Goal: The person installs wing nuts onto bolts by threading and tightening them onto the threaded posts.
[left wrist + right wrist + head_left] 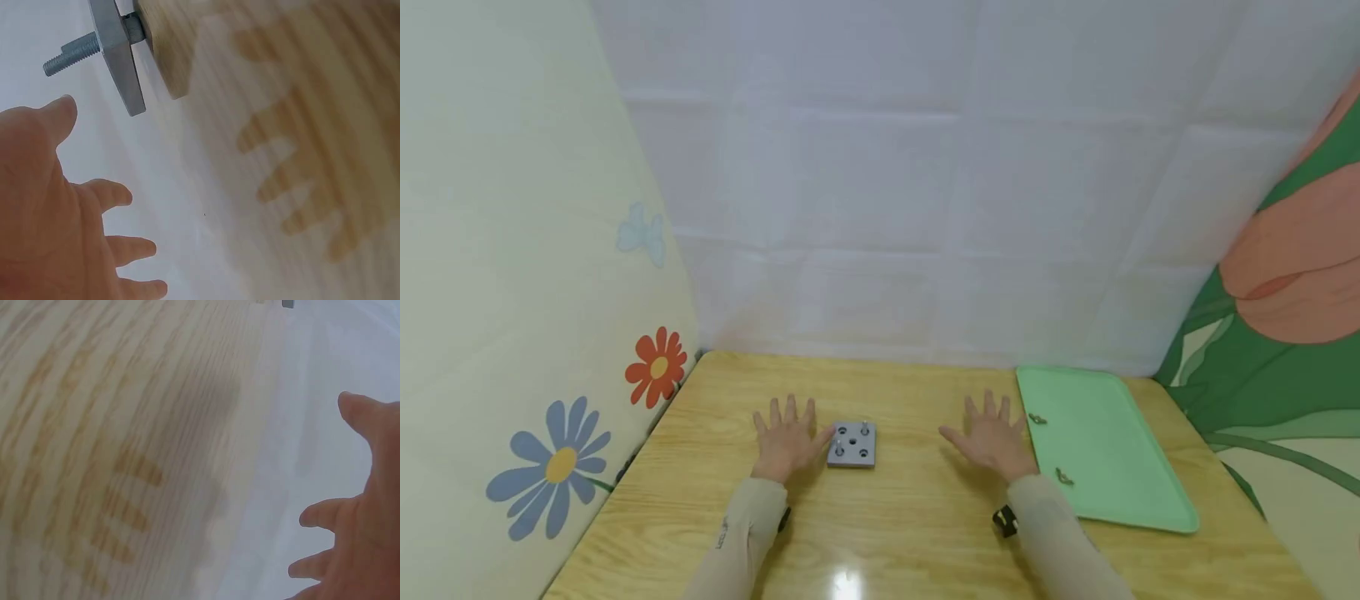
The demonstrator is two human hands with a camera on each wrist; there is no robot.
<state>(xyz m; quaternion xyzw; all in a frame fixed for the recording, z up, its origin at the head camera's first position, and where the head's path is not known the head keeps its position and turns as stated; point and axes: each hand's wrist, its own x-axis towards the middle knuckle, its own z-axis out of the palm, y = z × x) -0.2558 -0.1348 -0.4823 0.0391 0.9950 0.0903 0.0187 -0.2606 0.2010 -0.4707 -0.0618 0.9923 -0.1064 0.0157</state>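
Observation:
A square grey metal plate (850,457) with round holes lies left of the table's middle. Two threaded bolts (865,428) stand up from it at opposite corners; their threads show in the left wrist view. Just left of the plate, my left hand (785,447) hovers with fingers spread, its thumb nearest the plate (119,59). My right hand (995,443) is held above the table too, fingers spread, beside the left edge of a green tray (1108,442). Neither hand holds anything. On the tray lie two brass-coloured wing nuts (1037,418), one farther back, one nearer the front.
Wood-grain table (910,533) lies under both hands, which cast shadows on it. A white cloth (880,192) hangs behind. Flower-printed cloth stands at the left (497,250) and right (1300,400) sides. Dark bands (1004,522) show at the wrists.

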